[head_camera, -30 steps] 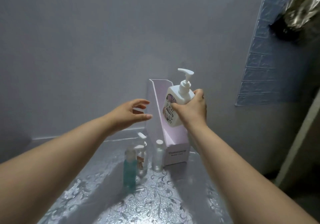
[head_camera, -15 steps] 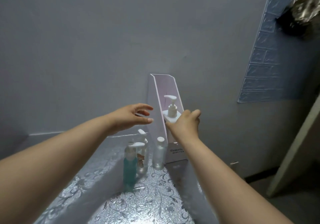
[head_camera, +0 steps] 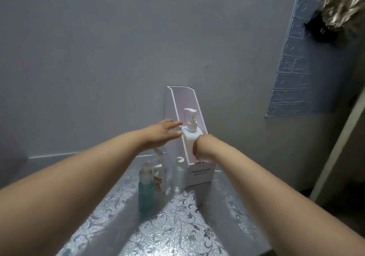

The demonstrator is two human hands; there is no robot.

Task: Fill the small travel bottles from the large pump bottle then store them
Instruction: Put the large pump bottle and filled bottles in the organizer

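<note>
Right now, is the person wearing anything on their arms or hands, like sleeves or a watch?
No. The left hand and right hand are bare: no gloves, watch or bracelet. The left forearm and right forearm show no sleeves.

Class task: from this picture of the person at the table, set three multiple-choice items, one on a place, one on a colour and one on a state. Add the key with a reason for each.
1. Where is the white pump bottle?
A on the floor
B inside the tall holder
C lying flat on the table

2. What colour is the bottle nearest the camera on the table?
A red
B black
C teal

3. How is the left hand?
A open, fingers straight
B clenched in a fist
C gripping a cap

Key:
1 B: the right hand holds it upright between the holder's walls.
2 C: its contents show blue-green.
3 A: its fingers stretch out by the holder's wall and grip nothing.
</note>
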